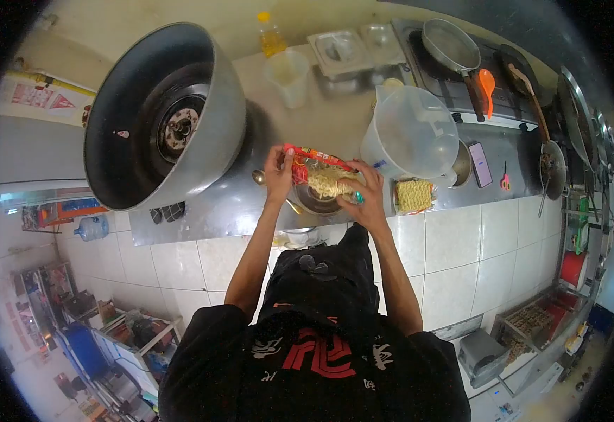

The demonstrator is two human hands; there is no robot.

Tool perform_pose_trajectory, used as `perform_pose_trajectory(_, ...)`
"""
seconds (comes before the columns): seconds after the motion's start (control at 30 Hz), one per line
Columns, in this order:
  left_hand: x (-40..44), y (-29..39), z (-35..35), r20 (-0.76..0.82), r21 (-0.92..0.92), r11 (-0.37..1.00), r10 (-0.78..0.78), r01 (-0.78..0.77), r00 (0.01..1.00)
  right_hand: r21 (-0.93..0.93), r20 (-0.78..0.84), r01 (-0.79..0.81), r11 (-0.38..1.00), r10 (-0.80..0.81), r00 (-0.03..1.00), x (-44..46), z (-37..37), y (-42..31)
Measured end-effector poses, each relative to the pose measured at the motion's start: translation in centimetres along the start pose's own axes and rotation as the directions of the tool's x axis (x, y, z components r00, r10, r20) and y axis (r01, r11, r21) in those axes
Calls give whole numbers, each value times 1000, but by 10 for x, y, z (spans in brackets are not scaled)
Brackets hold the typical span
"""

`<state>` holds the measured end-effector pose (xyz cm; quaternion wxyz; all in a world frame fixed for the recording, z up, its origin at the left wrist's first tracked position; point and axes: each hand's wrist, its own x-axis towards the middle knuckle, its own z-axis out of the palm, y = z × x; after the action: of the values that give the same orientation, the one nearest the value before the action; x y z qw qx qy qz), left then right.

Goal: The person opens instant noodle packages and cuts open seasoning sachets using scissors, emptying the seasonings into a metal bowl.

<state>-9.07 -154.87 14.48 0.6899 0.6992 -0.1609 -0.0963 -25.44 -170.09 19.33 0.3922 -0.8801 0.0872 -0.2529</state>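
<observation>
Between my hands, above the front of the steel counter, is a red instant noodle packet (300, 171), torn open along its side. Pale dry noodles (326, 181) show in the opening. My left hand (279, 172) pinches the packet's left end. At the other end, my right hand (364, 193) has its fingers around the wrapper and the noodle block. A bowl (317, 204) lies partly hidden below the packet. Just right of my right hand, another block of dry noodles (414, 195) rests on a wrapper at the counter's edge.
A big dark pot (233, 112) stands tilted at the left. Behind my right hand is a translucent plastic container (409, 133). A phone (480, 165) and scissors (505, 177) lie farther right. At the back are an oil bottle (271, 39) and a saucepan (451, 46) on the stove.
</observation>
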Motion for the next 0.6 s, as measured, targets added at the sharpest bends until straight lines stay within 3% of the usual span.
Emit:
perform_pose_trajectory(0.27, -11, 7, -7, -39, -3, 998, 56, -57, 998, 14, 41, 42, 999, -42, 998, -12, -25, -20)
perform_pose_trajectory(0.6, -17, 5, -12, -143, 12, 991, 132, -131, 981, 393, -63, -113, 912, 150, 987, -30, -16, -15)
